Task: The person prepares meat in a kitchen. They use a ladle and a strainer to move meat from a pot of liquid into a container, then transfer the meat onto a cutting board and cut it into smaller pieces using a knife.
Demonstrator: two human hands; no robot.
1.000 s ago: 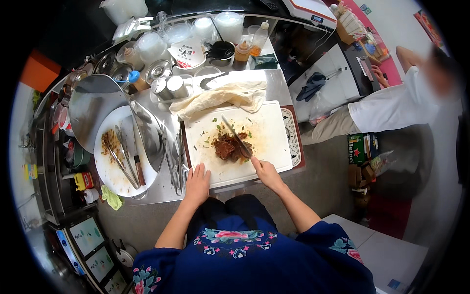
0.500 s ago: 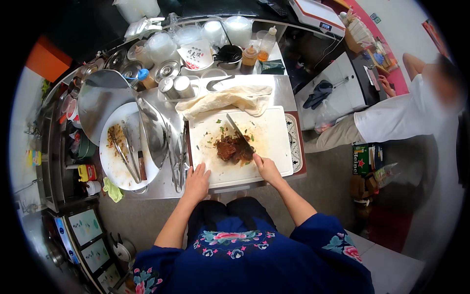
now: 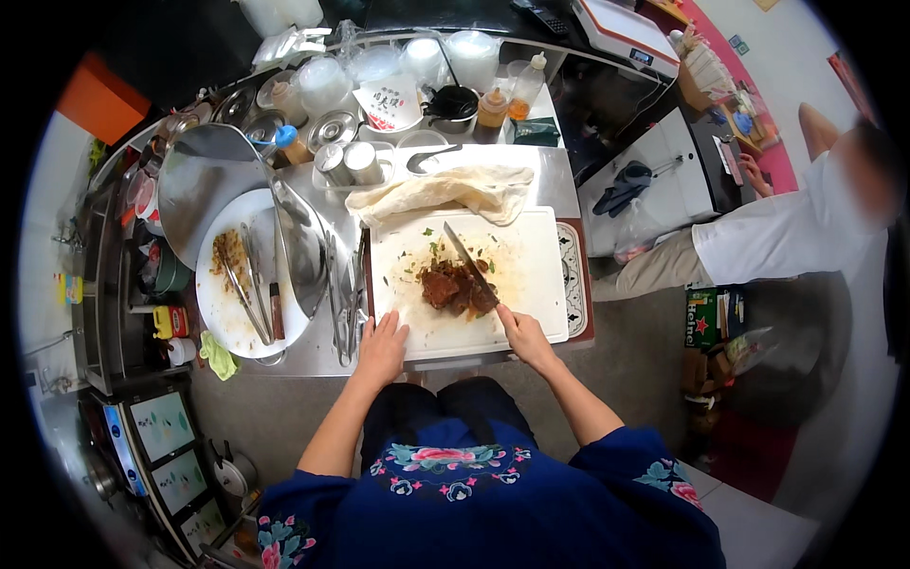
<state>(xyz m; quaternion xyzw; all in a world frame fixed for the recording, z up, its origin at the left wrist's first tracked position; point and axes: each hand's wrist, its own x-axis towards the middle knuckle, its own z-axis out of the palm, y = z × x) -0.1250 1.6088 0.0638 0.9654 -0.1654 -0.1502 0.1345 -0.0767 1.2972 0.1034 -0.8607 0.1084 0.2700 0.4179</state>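
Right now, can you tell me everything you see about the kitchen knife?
The kitchen knife has a long, narrow, greyish blade that looks like metal. The right hand grips its handle, mostly hiding it. The blade slants over the white cutting board, tip pointing away and leftward, across the brown chopped meat. I can't tell how firmly it touches the meat.

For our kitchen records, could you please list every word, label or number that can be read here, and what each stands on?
I won't copy printed wording, but this is where it shows:
White packet: dark and red characters.
Green box: white letters, with a red star.
White device: its small display is too small to read.
Yellow container: label too small to read.
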